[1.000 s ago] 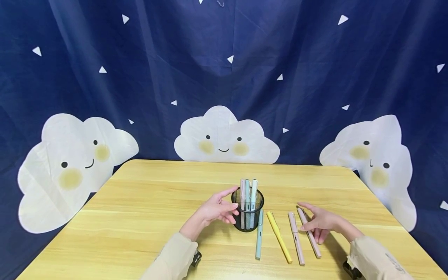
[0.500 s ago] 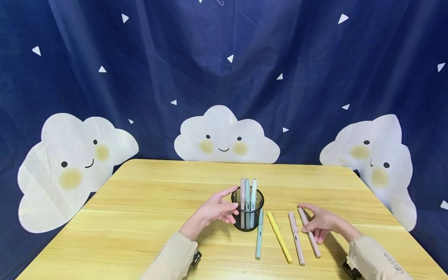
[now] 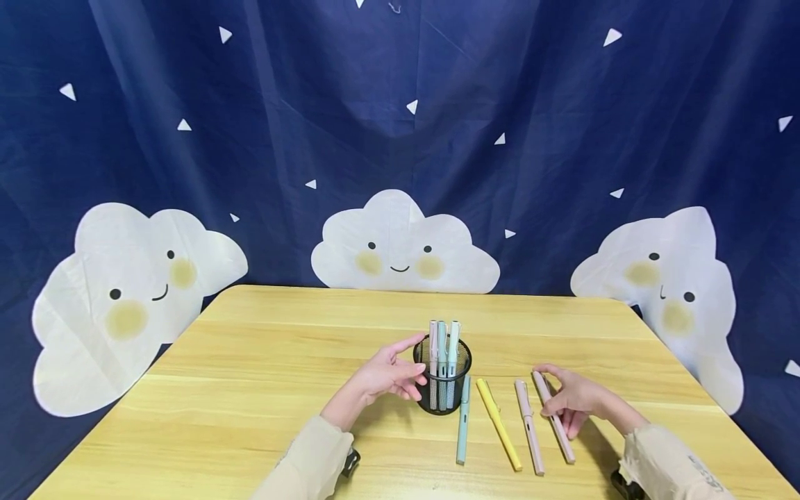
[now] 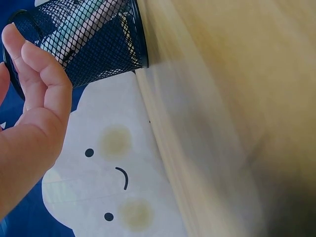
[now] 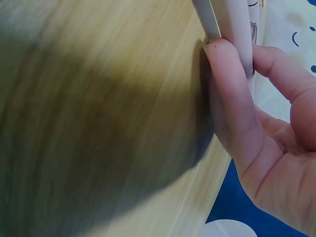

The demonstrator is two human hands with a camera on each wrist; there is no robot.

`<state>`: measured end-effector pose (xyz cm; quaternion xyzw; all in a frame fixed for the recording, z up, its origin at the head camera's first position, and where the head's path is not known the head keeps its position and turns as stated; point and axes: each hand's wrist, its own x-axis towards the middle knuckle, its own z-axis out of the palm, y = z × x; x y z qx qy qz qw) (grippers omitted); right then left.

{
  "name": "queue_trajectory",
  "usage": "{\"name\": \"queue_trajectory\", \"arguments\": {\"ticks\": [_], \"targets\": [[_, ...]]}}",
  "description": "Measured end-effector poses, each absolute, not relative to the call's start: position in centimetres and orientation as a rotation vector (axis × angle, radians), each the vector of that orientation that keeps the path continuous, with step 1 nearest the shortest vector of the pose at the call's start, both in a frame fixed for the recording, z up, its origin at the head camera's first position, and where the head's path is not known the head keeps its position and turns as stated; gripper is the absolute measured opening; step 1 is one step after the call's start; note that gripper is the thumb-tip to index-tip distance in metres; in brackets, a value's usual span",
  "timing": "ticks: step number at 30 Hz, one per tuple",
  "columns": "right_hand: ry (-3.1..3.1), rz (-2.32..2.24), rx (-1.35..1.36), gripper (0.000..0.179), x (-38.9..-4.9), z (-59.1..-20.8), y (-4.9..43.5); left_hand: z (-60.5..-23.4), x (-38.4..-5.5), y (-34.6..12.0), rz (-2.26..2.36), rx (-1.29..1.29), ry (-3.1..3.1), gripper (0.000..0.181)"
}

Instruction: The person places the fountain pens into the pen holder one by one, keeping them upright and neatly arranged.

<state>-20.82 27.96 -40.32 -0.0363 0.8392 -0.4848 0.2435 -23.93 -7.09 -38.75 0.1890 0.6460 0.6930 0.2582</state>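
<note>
My left hand (image 3: 384,376) is beside the black mesh pen holder (image 4: 106,54), fingers extended and fingertips right at its left side and rim. Upright in the holder stand three pens: a pinkish one (image 3: 433,333), a blue-green one (image 3: 442,340) and a pale mint one (image 3: 454,337). My right hand (image 3: 578,399) pinches the rightmost pale mauve pen (image 3: 561,436) between thumb and fingers, low over the table. The right wrist view shows a fingertip (image 5: 224,54) against that pen's side. A second mauve pen (image 3: 530,430) lies just left of it.
A yellow pen (image 3: 498,423) and a teal pen (image 3: 463,423) lie on the wooden table (image 3: 281,333) between holder and mauve pens; the teal one's far end is close to the holder. A blue cloud-print curtain (image 3: 400,153) hangs behind the table.
My right hand and the rightmost mauve pen have shifted only very slightly right. My left hand, the holder and the other pens stay where they were.
</note>
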Motion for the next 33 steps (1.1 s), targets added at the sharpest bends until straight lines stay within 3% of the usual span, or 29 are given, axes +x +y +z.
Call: {"name": "queue_trajectory", "arguments": {"ticks": [33], "targets": [[2.318, -1.484, -0.165, 0.080, -20.91, -39.64, 27.59, -39.02, -24.11, -7.18, 1.895, 0.507, 1.728, 0.067]]}}
